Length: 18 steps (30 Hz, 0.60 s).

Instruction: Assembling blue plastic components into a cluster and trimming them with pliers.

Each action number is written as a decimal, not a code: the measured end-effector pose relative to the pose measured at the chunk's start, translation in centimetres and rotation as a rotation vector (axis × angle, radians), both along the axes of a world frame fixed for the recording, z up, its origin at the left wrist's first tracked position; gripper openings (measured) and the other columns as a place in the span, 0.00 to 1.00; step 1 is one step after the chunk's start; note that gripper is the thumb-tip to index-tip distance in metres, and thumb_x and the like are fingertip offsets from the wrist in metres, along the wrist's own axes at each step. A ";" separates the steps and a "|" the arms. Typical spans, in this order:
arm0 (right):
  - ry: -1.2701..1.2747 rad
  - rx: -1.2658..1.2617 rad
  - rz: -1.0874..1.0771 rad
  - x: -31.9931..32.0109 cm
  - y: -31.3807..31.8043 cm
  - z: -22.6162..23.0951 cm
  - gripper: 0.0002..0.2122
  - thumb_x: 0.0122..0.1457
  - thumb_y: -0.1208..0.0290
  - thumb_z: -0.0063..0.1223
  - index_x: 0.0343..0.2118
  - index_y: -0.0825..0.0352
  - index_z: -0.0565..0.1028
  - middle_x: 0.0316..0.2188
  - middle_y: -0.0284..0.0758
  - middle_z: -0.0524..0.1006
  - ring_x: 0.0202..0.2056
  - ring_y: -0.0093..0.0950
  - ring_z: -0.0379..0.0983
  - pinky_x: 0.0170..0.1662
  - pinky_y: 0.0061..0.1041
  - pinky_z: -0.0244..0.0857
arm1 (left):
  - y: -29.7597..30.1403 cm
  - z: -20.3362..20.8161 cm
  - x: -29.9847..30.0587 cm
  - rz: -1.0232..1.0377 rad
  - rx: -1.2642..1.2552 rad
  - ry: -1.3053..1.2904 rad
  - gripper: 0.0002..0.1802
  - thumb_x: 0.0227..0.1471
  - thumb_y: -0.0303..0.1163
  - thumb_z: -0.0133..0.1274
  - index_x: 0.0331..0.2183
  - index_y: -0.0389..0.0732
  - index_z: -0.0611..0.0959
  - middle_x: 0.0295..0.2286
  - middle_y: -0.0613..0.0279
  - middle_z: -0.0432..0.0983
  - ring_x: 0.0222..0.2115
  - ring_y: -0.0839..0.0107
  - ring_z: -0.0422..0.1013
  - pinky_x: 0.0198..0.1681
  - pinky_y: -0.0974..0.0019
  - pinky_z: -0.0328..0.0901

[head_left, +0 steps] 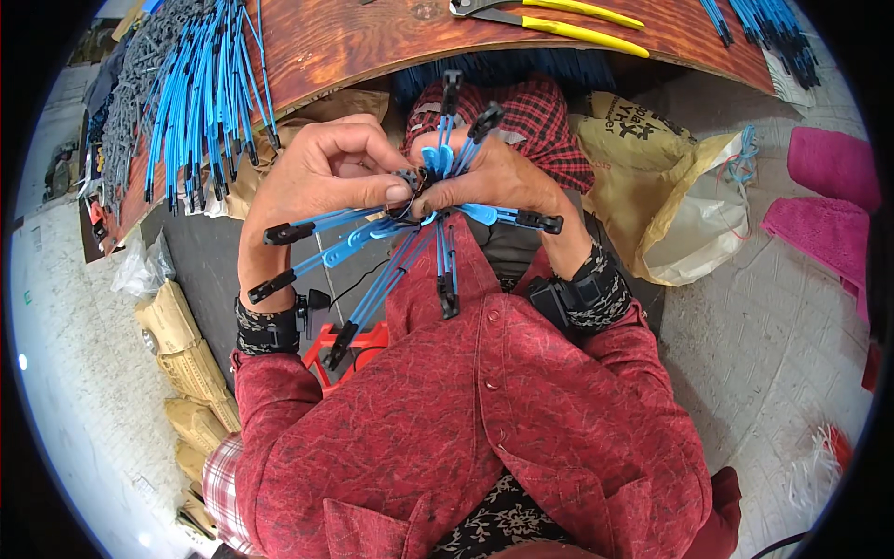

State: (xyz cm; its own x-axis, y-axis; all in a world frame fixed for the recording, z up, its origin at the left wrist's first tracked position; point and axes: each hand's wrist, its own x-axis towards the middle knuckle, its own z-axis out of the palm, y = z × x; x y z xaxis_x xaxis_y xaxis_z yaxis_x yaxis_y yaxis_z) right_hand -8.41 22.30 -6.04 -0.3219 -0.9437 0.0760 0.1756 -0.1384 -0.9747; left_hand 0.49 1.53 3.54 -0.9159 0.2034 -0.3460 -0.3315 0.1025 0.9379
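Observation:
Both my hands meet in front of my chest over a frame of blue rods (372,296) that fan out from a dark centre and end in black tips. Thumb and fingers of my left hand (317,172) pinch a small black hub piece (410,177) at that centre. From the other side my right hand (510,182) grips the middle of the frame, its thumb pressed close to the hub. Flat blue pieces (346,250) lie along some rods. The finer parts between my fingertips are partly hidden.
Ahead is a reddish wooden table (372,47) with yellow-handled pliers (568,26), bundled blue rods (205,84) and piled grey parts (140,102) at the left. A paper sack (643,177) and pink towels (824,233) lie right; a red stool (358,349) stands below the frame.

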 end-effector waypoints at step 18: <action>0.005 0.012 -0.147 0.8 -0.4 -1.1 0.16 0.45 0.66 0.76 0.33 0.67 0.80 0.24 0.27 0.78 0.28 0.17 0.71 0.33 0.23 0.66 | -0.4 0.3 -0.1 -0.069 -0.132 0.061 0.09 0.45 0.24 0.69 0.33 0.36 0.89 0.29 0.66 0.77 0.30 0.79 0.73 0.34 0.75 0.66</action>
